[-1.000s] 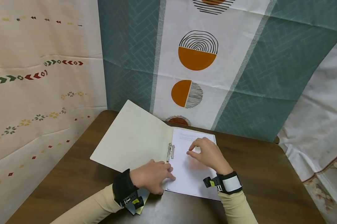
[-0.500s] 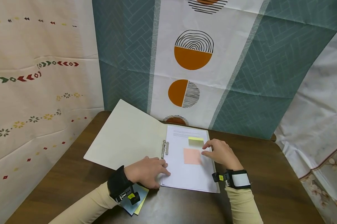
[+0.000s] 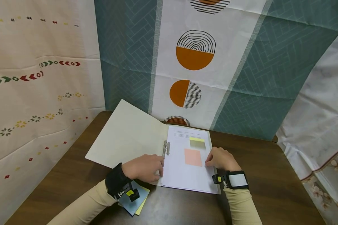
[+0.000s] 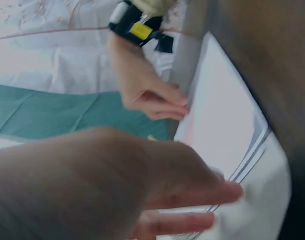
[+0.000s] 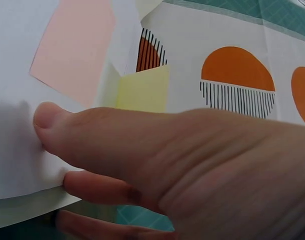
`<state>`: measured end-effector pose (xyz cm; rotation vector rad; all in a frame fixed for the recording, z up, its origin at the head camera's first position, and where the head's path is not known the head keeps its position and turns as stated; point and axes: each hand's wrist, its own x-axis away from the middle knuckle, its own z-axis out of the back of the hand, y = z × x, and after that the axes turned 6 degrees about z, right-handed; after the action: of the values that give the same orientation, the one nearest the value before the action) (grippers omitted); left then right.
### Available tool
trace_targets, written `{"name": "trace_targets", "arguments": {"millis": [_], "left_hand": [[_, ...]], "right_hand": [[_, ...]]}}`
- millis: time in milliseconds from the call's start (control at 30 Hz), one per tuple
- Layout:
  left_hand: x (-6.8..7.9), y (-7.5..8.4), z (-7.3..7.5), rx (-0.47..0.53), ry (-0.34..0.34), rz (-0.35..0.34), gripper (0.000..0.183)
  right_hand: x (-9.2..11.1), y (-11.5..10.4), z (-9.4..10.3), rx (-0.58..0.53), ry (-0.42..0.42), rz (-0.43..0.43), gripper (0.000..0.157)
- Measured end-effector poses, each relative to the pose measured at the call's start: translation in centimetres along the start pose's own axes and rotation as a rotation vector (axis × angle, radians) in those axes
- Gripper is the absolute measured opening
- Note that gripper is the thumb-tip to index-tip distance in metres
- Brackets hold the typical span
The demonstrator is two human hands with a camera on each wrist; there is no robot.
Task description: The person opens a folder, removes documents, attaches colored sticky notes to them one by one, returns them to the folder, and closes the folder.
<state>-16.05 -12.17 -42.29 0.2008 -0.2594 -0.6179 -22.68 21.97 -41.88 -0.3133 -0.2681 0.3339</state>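
Note:
White printed sheets (image 3: 183,178) lie in an open cream ring binder (image 3: 135,134). A pink sticky note (image 3: 193,157) is on the top sheet, below a yellow sticky note (image 3: 197,142) whose lower part stands off the page. My right hand (image 3: 222,158) is at the sheets' right edge; in the right wrist view its thumb (image 5: 48,116) is over the paper and a fingertip meets the edge, with a gap between them. My left hand (image 3: 144,168) rests by the sheets' left edge near the spine, fingers loosely bent. Whether it touches the paper is unclear.
Blue and yellow note pads (image 3: 135,198) lie partly under the left wrist at the binder's lower left. A metal clip (image 3: 166,148) sits along the spine. The dark wooden table (image 3: 258,175) backs onto hanging patterned cloths (image 3: 195,93).
My right hand has moved off the yellow note, then right and down to the sheets' right edge, uncovering both notes. The left fingers have drawn back from the page's lower left corner.

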Motion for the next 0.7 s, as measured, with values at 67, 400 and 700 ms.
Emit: {"name": "trace_targets", "arguments": {"millis": [67,400,700], "left_hand": [[0.3,-0.5,0.5,-0.019,0.020,0.017,0.015],[2.0,-2.4,4.3,-0.002,0.132,0.094,0.018],[5.2,-5.9,8.4,0.076,0.256,0.228,0.039]], "right_hand": [[-0.1,-0.1,0.0,0.007,0.001,-0.004,0.004],[0.0,-0.3,0.0,0.015,0.007,0.002,0.004],[0.0,-0.5,-0.2,0.006,0.027,-0.009,0.004]]}}
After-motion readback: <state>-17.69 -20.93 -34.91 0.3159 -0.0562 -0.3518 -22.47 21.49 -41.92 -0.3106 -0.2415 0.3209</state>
